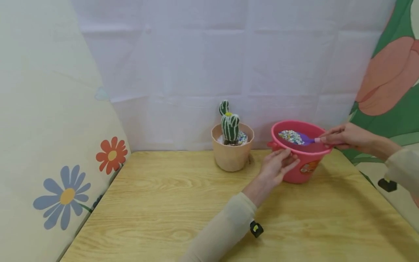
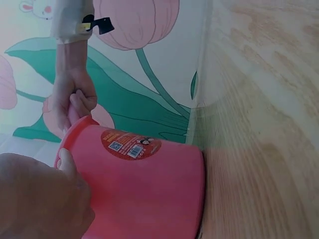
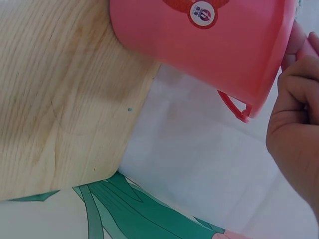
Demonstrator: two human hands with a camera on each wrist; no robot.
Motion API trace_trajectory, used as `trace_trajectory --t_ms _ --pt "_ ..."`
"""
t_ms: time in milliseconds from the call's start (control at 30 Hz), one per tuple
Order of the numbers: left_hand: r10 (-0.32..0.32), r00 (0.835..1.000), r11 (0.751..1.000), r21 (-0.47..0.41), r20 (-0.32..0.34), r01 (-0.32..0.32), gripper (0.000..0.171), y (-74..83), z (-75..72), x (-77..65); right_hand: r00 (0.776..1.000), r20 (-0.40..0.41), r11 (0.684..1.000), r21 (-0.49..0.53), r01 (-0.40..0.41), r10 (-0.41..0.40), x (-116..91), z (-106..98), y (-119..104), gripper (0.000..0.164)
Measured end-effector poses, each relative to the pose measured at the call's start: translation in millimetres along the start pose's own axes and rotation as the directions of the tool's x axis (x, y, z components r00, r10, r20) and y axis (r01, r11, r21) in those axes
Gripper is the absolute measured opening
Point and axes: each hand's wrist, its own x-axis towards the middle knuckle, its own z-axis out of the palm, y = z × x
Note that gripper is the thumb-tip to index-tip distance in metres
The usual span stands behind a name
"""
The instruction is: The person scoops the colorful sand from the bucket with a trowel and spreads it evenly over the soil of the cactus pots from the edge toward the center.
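Observation:
A pink bucket (image 1: 296, 174) stands near the back right of the table. My left hand (image 1: 277, 164) holds its near rim; in the left wrist view the thumb (image 2: 66, 160) lies against the outer wall. My right hand (image 1: 348, 137) grips the pink handle of a small purple shovel (image 1: 306, 139) from the right. A heap of small multicoloured beads (image 1: 291, 137) lies on the shovel's blade, within the bucket's mouth. How full the bucket is cannot be made out. To its left is a peach flowerpot (image 1: 231, 160) with a green knitted cactus (image 1: 230, 130) and some beads inside.
The wood-grain table (image 1: 157, 211) meets a white cloth backdrop (image 1: 183, 72) behind the pot and bucket. Flower-patterned cloths (image 1: 386, 83) border both sides. A pink bucket handle (image 3: 233, 107) hangs at the bucket's side. One tiny bead (image 3: 130, 109) lies on the table.

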Motion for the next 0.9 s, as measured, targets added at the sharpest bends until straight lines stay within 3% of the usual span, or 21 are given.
trace_trajectory --t_ms 267,400,500,600,733,800,900 --pt "-0.032 0.998 0.997 0.078 0.054 0.028 0.012 1.6 -9.6 -3.7 0.998 -0.059 1.0 -0.001 -0.014 0.014 -7 -1 1 0.051" --pt "-0.045 0.994 0.989 0.141 0.1 0.03 0.013 17.4 -19.3 -8.1 0.998 -0.066 1.0 0.012 -0.019 0.019 -14 0 0 0.052" --pt "-0.007 0.992 0.962 0.273 0.122 -0.027 0.02 37.2 -31.1 -14.0 0.998 -0.058 0.999 0.024 -0.024 0.026 -15 5 -3 0.056" --pt "0.07 0.986 0.902 0.413 0.154 -0.129 0.027 59.1 -41.5 -19.9 0.998 -0.061 0.999 0.031 -0.032 0.034 -17 8 -6 0.058" --pt "0.18 0.961 0.814 0.517 0.21 -0.265 0.028 88.6 -55.1 -25.2 0.996 -0.074 0.999 0.028 -0.043 0.045 -19 11 -10 0.057" --pt "0.249 0.939 0.753 0.562 0.236 -0.341 0.028 103.0 -62.5 -26.9 0.996 -0.08 0.998 0.03 -0.047 0.049 -20 13 -12 0.055" --pt "0.388 0.886 0.654 0.602 0.252 -0.458 0.028 123.3 -74.9 -27.4 0.995 -0.084 0.998 0.045 -0.051 0.055 -21 15 -17 0.05"
